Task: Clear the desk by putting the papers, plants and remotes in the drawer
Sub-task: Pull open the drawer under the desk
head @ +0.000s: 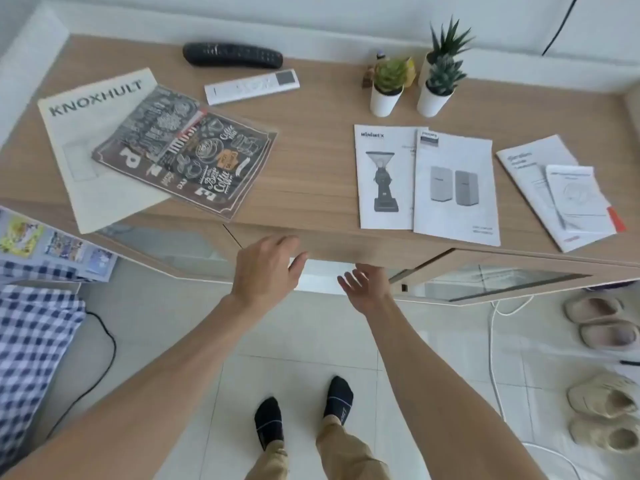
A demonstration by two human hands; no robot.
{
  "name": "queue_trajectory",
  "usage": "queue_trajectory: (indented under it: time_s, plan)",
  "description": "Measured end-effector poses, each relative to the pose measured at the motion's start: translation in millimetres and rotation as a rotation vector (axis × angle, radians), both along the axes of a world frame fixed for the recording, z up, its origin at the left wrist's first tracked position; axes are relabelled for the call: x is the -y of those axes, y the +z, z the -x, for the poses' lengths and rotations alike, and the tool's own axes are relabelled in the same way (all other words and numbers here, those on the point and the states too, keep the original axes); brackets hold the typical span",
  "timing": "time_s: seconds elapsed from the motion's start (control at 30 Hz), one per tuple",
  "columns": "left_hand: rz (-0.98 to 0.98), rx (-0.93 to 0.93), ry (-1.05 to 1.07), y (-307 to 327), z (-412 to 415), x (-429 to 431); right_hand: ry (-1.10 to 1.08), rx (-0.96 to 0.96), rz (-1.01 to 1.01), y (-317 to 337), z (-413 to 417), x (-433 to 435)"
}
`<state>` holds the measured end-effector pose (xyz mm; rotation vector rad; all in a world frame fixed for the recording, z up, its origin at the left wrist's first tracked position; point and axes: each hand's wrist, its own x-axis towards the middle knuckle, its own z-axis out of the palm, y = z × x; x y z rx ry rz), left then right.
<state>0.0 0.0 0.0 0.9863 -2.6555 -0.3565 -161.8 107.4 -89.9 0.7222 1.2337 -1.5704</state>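
A person stands at a light-wood counter (311, 133), both hands at the front of its wooden drawer (332, 249), which is a crack open w/ white interior showing under the edge. The L hand (268, 268) has its grip on the drawer front, fingers over the face & thumb tucked beneath. The R hand (363, 287) is palm-up, grip wide, fingers spread at the same lower edge & holding nothing. All task items are on the counter top. A curved black remote (232, 55) lies at the rear, w/ a slim white remote (251, 86) just in front of it. At rear R, a green rosette plant in a white pot (386, 88) stands near a grey-green spiky plant in a white pot (438, 88), w/ a taller dark-green spiky plant (448, 38) behind. At L, a dark coffee-print magazine (187, 150) lies partly over a cream KNOXHULT booklet (86, 140) that overhangs the front edge. At R of ctr, a white Philips manual (455, 188) overlaps a white grinder manual (384, 178). Farther R, a small white leaflet (575, 199) lies on a larger white leaflet (526, 168). Beige slippers (599, 320) sit on the tiled floor at R, a blue checked cloth (34, 341) at L.
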Motion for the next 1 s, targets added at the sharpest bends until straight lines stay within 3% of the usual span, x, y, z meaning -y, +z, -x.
queue_trajectory:
  time_s: [0.23, 0.53, 0.8, 1.0]
  plan:
    - [0.129, -0.141, -0.039, -24.6, 9.1, 13.3, -0.158, 0.037, 0.052, -36.7, 17.4, 8.8]
    - [0.207, -0.187, -0.156, -33.3, -3.8, 2.7, -0.156, 0.122, 0.109, -48.4, 3.2, -30.9]
    - [0.124, 0.102, -0.168, -42.6, -10.0, -2.2, -0.174, 0.118, 0.102, -47.3, 6.0, -62.9]
    - [0.144, 0.198, -0.205, -40.1, -27.0, -24.8, -0.093, 0.120, 0.031, -45.1, -6.4, -82.3]
